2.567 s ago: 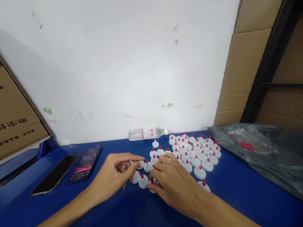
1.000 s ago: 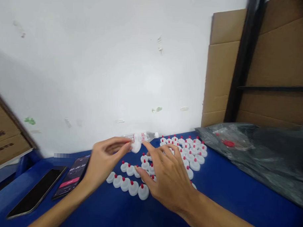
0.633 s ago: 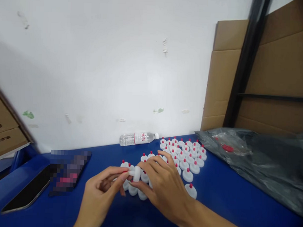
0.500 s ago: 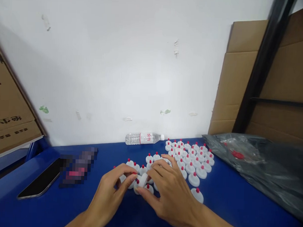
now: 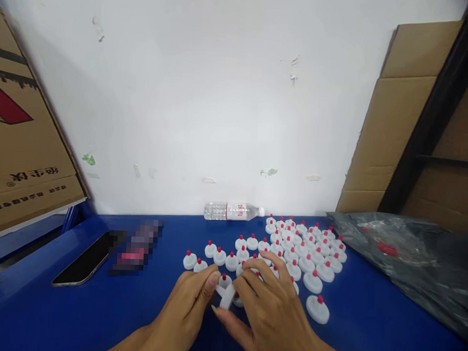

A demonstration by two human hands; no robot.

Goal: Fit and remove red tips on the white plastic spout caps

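Note:
A white round cap with a narrow stem (image 5: pixel 226 297) is held on its side between my two hands. My left hand (image 5: pixel 189 302) is closed, thumb and forefinger pinching the stem end, which the fingers hide. My right hand (image 5: pixel 273 300) grips the cap's round body between thumb and fingers. Just behind the hands, and partly covered by them, stand many similar white caps with red tips (image 5: pixel 292 255) on the blue tabletop (image 5: pixel 137 318). One of them (image 5: pixel 317 309) sits apart, to the right of my right hand.
A clear plastic bottle (image 5: pixel 235 212) lies along the white wall. To the left are a dark phone (image 5: pixel 85 260) and a blurred-out item (image 5: pixel 137 246). A grey plastic sheet (image 5: pixel 415 274) covers the right side, with a clear bag of red pieces (image 5: pixel 388 248) on it. Cardboard (image 5: pixel 39 143) stands at left.
The view has shifted, so the scene sits farther right. Red showed at my left fingertips earlier; now those fingers cover it. Both hands still grip the cap.

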